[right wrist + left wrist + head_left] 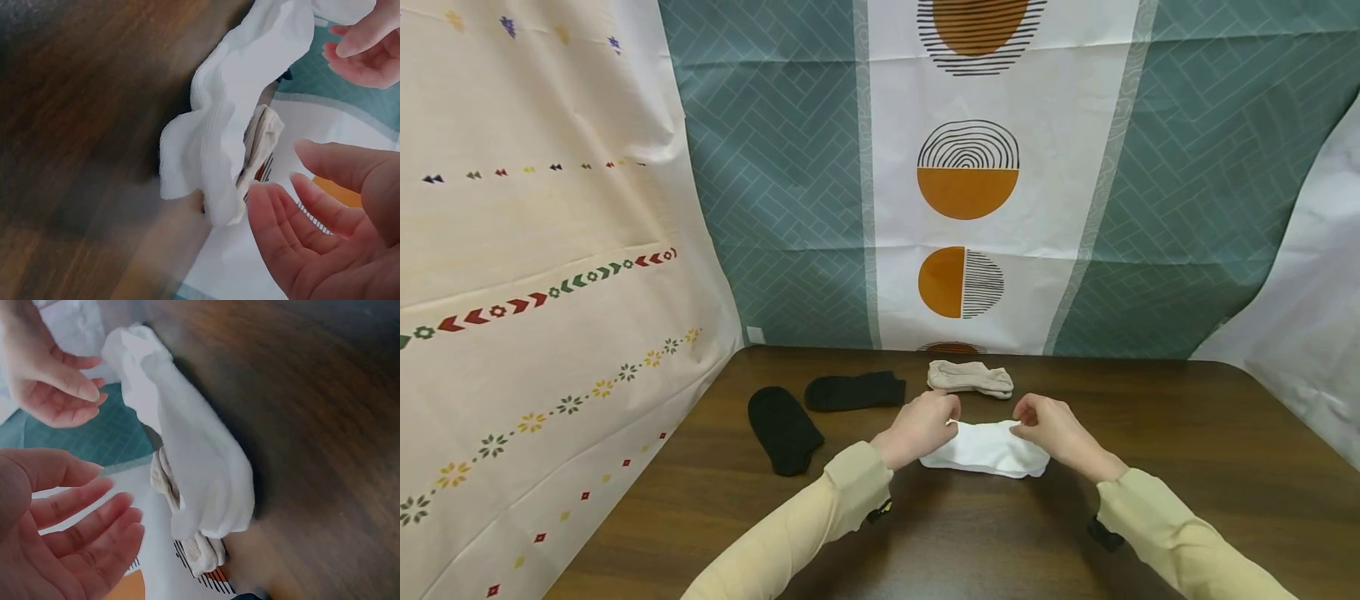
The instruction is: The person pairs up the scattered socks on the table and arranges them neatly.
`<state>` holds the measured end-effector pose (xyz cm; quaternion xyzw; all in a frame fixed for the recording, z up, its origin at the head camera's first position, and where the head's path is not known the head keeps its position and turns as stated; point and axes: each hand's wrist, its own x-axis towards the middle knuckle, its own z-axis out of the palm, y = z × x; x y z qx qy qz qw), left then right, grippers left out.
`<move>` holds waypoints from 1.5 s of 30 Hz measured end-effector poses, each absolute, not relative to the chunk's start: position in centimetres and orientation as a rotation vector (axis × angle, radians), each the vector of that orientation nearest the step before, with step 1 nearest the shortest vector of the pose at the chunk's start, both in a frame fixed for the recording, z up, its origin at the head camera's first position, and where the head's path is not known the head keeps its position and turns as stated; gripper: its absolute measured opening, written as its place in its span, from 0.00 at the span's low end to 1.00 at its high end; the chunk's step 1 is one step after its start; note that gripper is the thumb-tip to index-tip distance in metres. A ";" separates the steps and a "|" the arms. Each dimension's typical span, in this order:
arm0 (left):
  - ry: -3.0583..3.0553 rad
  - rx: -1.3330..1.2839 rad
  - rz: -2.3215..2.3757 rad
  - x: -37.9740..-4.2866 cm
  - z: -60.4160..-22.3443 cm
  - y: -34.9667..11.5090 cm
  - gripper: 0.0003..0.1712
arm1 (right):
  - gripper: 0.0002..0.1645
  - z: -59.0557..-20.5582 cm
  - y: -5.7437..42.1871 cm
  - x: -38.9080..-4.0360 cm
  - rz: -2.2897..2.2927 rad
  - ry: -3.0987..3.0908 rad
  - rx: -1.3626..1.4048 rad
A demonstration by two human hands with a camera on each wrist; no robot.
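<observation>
A pair of white socks (988,450) lies lengthwise on the table between the hands. Two layers show at the cuff end of the white socks (219,137) in the right wrist view. My left hand (921,427) hovers over the left end, its fingers loosely bent; in the left wrist view, nothing sits between thumb and fingers of the left hand (69,531). Above the right end is my right hand (1056,429). The right wrist view shows the right hand (331,219) with its thumb apart from the fingers and no cloth between them.
Behind the white socks lie beige ribbed socks (970,378). Two dark sock bundles, one flat sideways (856,392) and one slanted (784,431), lie at the left of the brown table (1187,433). Patterned cloth (775,183) hangs along the back, with more cloth at both sides.
</observation>
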<state>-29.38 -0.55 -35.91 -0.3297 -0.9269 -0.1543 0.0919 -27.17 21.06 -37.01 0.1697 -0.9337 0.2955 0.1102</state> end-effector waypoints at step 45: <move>-2.803 -0.961 -0.202 -29.4 -39.4 0.1 0.11 | 0.11 -38.5 19.3 -27.2 0.591 -2.979 0.461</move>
